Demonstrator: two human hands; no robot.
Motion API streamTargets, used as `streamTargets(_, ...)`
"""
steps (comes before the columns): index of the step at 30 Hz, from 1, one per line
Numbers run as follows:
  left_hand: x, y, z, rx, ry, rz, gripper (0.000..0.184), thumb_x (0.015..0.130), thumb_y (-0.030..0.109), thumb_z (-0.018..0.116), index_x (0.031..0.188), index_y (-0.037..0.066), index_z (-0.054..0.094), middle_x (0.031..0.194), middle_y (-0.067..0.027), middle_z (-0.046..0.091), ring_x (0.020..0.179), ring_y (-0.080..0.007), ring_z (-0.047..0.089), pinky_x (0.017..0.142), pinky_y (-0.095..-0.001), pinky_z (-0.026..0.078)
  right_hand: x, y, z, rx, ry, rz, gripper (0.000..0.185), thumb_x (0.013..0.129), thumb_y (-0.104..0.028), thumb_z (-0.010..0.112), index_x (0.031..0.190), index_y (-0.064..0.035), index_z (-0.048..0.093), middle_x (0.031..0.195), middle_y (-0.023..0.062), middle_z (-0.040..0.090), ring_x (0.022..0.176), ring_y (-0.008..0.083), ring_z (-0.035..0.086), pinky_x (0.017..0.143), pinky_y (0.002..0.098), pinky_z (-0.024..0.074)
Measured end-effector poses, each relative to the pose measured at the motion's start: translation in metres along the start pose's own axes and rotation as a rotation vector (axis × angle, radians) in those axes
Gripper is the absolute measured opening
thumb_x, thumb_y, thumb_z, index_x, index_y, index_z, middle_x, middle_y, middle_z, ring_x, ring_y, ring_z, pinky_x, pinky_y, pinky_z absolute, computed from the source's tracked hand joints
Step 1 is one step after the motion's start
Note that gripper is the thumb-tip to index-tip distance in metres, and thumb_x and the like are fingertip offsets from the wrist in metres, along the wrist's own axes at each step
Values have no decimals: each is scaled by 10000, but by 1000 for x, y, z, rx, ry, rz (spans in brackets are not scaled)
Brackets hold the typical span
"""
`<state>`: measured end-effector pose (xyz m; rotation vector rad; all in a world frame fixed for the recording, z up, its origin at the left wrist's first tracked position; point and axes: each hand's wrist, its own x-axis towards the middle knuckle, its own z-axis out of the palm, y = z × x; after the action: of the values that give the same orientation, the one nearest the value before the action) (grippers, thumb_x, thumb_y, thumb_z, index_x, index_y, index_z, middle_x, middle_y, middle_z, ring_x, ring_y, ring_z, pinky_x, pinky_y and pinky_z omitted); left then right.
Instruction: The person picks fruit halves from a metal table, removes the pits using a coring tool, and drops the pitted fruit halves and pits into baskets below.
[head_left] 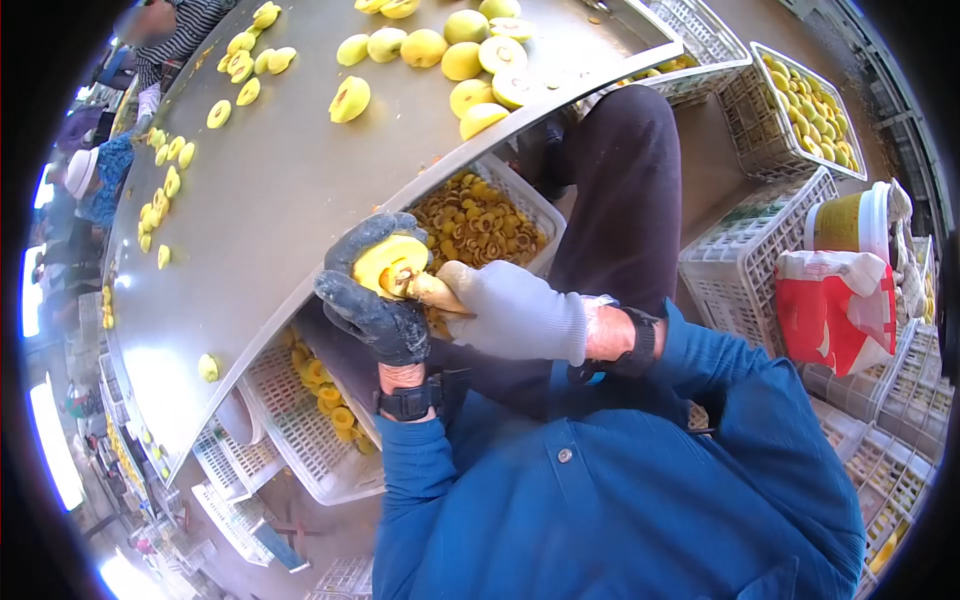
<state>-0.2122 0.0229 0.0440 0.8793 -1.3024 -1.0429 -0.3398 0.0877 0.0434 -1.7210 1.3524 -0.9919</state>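
Observation:
My left hand [388, 322], in a dark, dusty glove, is wrapped round a yellow peach half [380, 262] with its cut face turned up. My right hand [525, 310], in a pale grey knitted glove, grips a pitting tool by its light wooden handle [437, 293]. The tool's working end meets the middle of the peach half and is mostly hidden there. Both hands are just off the table's front edge. Below them, a white crate [548, 215] holds brown and yellow pits and scraps.
Peach halves [465, 60] lie on the metal table [270, 190]. Another crate [270, 400] of yellow halves stands below its edge. Full fruit crates [750, 130], stacked crates [735, 260], a bucket [850, 225] and a red-white bag [835, 310] are at right. Other people [105, 180] work at far left.

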Motion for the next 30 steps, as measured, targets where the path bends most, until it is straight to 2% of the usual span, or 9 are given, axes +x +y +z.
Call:
streamTargets(6,-3,-10,1,-201,123,-84,821,951,706,193,986,-7,599,813,-160,663,686,-260,641,668,-373,552,-3,1,6,-266,52,-40,248,866,-248,649,925,-48,517,614,175,592,593,383,622,523,465,476)
streamTargets(9,-6,-12,0,-277,93,-89,752,954,691,248,1119,23,550,882,-190,654,718,-294,640,640,-390,557,-2,4,7,-343,36,-44,259,857,-259,658,915,-41,531,648,172,618,597,363,638,523,437,489)
streamTargets(11,-9,-11,-1,-191,124,-83,758,960,681,259,1076,3,577,900,-183,661,731,-282,651,662,-384,567,0,-2,2,-289,-35,3,250,849,-236,660,917,-17,558,690,201,634,625,363,647,531,418,492)
streamTargets(14,-13,-13,-5,-22,94,29,759,978,651,257,1033,-21,605,921,-169,675,747,-258,663,674,-372,581,4,0,-2,233,-181,90,235,850,-183,632,926,37,597,703,186,649,613,303,654,540,379,484)
streamTargets(17,-14,-9,-4,-31,153,-5,771,976,656,244,1029,-24,604,919,-170,675,749,-253,663,655,-364,583,4,-7,6,535,-272,386,259,852,-162,599,948,78,607,686,130,628,605,218,622,547,344,473)
streamTargets(18,-12,-15,-5,-37,159,24,773,977,655,233,1032,-22,602,926,-169,671,749,-248,661,626,-346,587,3,-9,8,578,-273,435,242,867,-173,585,909,65,597,658,56,576,561,141,559,505,314,450)
streamTargets(24,-14,-20,-8,-118,191,29,773,975,655,231,1039,-22,597,937,-172,662,739,-256,657,599,-320,588,12,-43,-20,696,-467,747,208,874,-193,578,829,11,584,610,33,529,493,106,519,441,263,395)
streamTargets(27,-16,-22,-5,-117,249,39,757,979,646,260,1048,-27,600,938,-173,662,741,-257,655,600,-324,583,10,-29,-7,813,-482,714,233,867,-204,584,828,26,582,613,49,551,494,139,534,469,306,444)
streamTargets(30,-20,-39,-14,-125,210,6,725,989,619,295,1053,-35,603,938,-168,663,748,-250,652,614,-335,577,7,-10,20,444,-240,423,233,847,-193,608,812,36,584,619,112,610,514,239,603,527,388,497)
